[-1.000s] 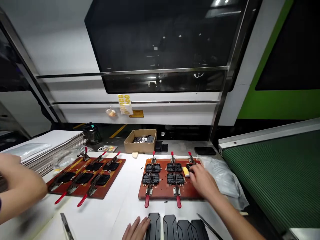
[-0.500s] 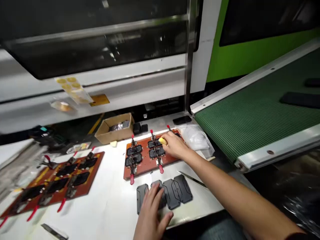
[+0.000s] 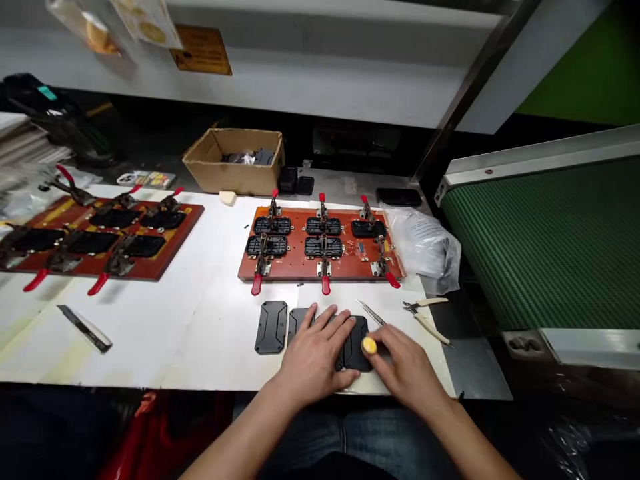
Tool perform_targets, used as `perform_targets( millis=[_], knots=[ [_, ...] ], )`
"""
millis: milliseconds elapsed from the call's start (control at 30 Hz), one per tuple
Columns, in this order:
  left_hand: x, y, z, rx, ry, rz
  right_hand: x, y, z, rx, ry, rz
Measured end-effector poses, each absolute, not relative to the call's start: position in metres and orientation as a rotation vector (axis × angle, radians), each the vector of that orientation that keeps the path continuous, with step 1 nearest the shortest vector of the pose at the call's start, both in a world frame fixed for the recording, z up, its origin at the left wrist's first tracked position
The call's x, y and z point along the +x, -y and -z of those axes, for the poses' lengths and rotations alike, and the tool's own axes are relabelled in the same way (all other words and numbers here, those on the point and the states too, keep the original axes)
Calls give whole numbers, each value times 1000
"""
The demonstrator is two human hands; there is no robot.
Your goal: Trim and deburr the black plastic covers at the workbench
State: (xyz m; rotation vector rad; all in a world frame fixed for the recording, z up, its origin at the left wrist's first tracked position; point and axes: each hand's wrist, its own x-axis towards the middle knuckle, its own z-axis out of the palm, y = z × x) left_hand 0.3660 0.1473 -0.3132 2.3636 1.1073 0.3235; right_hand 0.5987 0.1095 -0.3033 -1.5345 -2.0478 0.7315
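My left hand (image 3: pixel 316 352) lies flat with fingers spread on a row of black plastic covers (image 3: pixel 271 326) at the table's near edge. My right hand (image 3: pixel 404 363) is closed round a small yellow-tipped tool (image 3: pixel 369 345), its tip on the rightmost cover (image 3: pixel 356 348). Beyond them lies a red jig board (image 3: pixel 345 266) with toggle clamps, holding several black parts; its front right slot shows bare board.
A second red jig board (image 3: pixel 145 267) with black parts lies at the left. A cardboard box (image 3: pixel 235 170) stands at the back. A clear plastic bag (image 3: pixel 423 243), tweezers (image 3: pixel 425 303), a thin blade (image 3: pixel 371 312) and a green conveyor belt (image 3: pixel 545 247) are at the right. A metal strip (image 3: pixel 85 328) lies front left.
My right hand has come back from the jig board to the near covers, bringing the yellow-tipped tool. The view has tilted down and recentred on the table.
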Motion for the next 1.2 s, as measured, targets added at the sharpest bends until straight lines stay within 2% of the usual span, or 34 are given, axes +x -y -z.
perform_targets(
  millis=[367,500,867,1200],
  knots=[
    [367,-149,322,2340,-1121,-394,606,-100,300,-1522,2112,-743],
    [366,-148,321,2356,-1092,-368,604,-107,298,-1548,2058,-848],
    [367,-148,322,2390,-1120,-363,591,-128,305,-1761,1774,-741],
    [368,-149,322,2385,-1134,-341,593,-127,299,-1746,1827,-736]
  ],
)
